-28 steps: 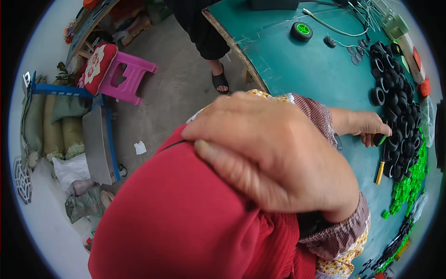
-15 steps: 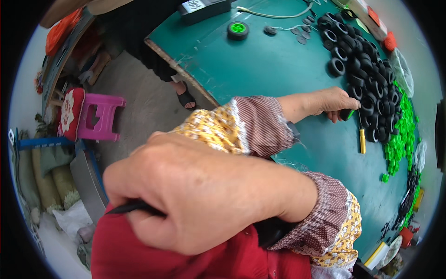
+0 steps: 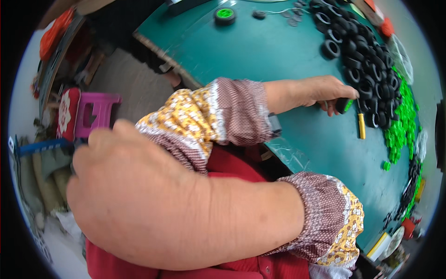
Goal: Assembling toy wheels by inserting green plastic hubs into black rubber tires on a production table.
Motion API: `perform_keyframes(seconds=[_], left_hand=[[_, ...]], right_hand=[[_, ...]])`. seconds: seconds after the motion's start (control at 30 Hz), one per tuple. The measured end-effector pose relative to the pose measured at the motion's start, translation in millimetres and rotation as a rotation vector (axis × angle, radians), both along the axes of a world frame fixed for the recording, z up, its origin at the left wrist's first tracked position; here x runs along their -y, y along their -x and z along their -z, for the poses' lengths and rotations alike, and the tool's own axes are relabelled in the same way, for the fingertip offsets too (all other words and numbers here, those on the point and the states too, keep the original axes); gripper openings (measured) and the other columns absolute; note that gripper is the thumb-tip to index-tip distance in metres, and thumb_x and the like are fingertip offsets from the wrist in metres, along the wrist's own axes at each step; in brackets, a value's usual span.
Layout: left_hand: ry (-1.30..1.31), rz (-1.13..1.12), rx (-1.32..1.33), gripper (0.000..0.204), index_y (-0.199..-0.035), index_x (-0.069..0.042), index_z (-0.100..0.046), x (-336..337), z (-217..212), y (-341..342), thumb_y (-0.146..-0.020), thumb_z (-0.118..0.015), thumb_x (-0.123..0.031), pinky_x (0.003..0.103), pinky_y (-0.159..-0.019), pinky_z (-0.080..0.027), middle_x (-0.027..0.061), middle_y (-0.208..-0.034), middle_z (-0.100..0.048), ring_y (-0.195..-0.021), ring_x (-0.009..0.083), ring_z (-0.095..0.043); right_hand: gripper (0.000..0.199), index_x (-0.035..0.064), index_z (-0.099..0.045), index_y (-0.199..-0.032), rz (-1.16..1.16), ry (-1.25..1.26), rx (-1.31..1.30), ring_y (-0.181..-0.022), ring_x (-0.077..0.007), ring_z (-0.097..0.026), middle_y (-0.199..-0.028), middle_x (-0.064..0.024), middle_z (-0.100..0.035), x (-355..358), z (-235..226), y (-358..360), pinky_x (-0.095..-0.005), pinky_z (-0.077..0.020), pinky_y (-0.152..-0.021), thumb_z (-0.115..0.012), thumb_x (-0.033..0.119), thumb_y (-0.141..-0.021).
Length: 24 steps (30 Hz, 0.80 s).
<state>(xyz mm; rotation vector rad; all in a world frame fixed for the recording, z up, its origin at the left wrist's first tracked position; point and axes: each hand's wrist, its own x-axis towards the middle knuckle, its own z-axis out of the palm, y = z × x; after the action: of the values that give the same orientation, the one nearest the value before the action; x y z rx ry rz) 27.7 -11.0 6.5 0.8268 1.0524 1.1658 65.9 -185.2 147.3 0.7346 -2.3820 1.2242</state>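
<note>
Head view: upper right, the left hand (image 3: 327, 90) pinches 1 wheel (image 3: 343, 105) beside the tyres (image 3: 364, 65); keeping it steady and clear of them seems wise. Lower left, the right hand (image 3: 123, 190) hides its fingers; their state I cannot tell.

right hand (image 3: 125, 186) now sits farther left in view; its fingertips and the dark slim thing in them become hidden.

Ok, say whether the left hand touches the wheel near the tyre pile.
Touching: the head view shows the left hand gripping the black-and-green wheel, thumb along its top.
</note>
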Motion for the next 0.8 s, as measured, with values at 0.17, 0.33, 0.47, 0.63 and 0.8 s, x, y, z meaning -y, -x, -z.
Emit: perform_keyframes(seconds=[0.17, 0.33, 0.47, 0.63, 0.8], left_hand=[[-0.050, -0.003, -0.186, 0.037, -0.069, -0.008, -0.057, -8.1, 5.9, 17.4, -0.072, -0.060, -0.045, 0.022, -0.044, -0.038, 0.0044, -0.064, -0.057, -0.049, 0.0122, -0.053], [-0.012, -0.202, -0.089, 0.039, -0.077, -0.006, -0.058, -4.5, 9.0, 32.7, -0.072, -0.061, -0.044, 0.020, -0.041, -0.040, 0.0068, -0.063, -0.057, -0.047, 0.0125, -0.054], [-0.066, -0.183, -0.131, 0.037, -0.078, -0.007, -0.058, -4.4, 14.3, 29.0, -0.073, -0.061, -0.043, 0.020, -0.047, -0.042, 0.0052, -0.067, -0.057, -0.051, 0.0117, -0.055], [-0.119, -0.158, 0.158, 0.034, -0.078, -0.005, -0.058, 11.1, 13.7, 34.0, -0.077, -0.056, -0.039, 0.025, -0.046, -0.043, 0.0076, -0.064, -0.058, -0.050, 0.0145, -0.055], [-0.074, -0.022, 0.200, 0.034, -0.091, -0.003, -0.057, 10.9, -9.8, 14.2, -0.079, -0.052, -0.035, 0.022, -0.049, -0.045, 0.0102, -0.073, -0.061, -0.055, 0.0147, -0.058]], right_hand=[[0.011, 0.0018, -0.061, -0.062, -0.106, -0.029, 0.164, -0.065, -0.0276, -0.061, -0.066, -0.0146, -0.060, -26.2, 28.6, 37.7, -0.0382, -0.0479, -0.057, -0.058, 0.012, -0.064], [0.023, -0.0033, -0.062, -0.075, -0.265, -0.101, 0.418, -0.073, -0.0335, -0.060, -0.073, -0.0204, -0.061, -30.9, 36.8, 43.8, -0.0373, -0.0487, -0.067, -0.059, 0.019, -0.070], [0.050, -0.0013, -0.057, -0.099, -0.071, 0.290, 0.417, -0.077, -0.0204, -0.059, -0.089, -0.0106, -0.060, -84.6, 11.7, 19.5, -0.0299, -0.0419, -0.074, -0.068, 0.035, -0.067], [0.030, -0.0027, -0.054, -0.105, 0.542, 0.308, 0.281, -0.082, -0.0118, -0.053, -0.084, -0.0050, -0.057, -185.9, 33.1, -60.3, -0.0237, -0.0410, -0.076, -0.053, 0.019, -0.084], [0.025, 0.0012, -0.056, -0.104, 1.090, 0.547, 0.215, -0.083, -0.0100, -0.054, -0.089, -0.0027, -0.059, -235.7, 105.0, -119.8, -0.0230, -0.0412, -0.076, -0.055, 0.016, -0.084]])
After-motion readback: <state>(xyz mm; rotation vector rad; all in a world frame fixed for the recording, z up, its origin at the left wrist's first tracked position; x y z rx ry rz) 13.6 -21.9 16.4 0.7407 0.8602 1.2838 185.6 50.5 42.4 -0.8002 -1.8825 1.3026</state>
